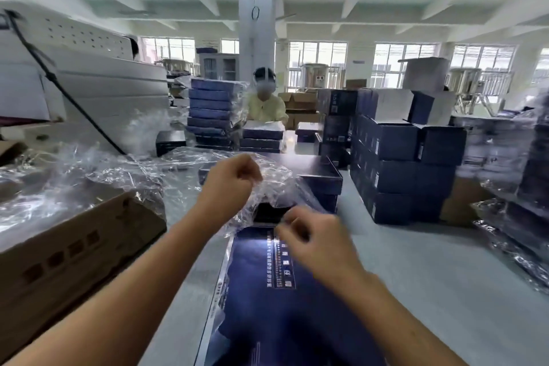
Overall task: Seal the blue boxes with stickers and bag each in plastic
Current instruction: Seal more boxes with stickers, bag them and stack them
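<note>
The left hand (231,178) and right hand (312,238) are pinching the bag (273,190) with curled fingers at the far end of the box (267,306) lying on the worktop (416,261), so bagging is looking half done, with more stacks (401,163) waiting.

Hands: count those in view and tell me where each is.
2. The left hand grips the plastic bag over the far end of the blue box; the right hand pinches the bag's near edge. The worker opposite may have hands hidden behind boxes.
</note>
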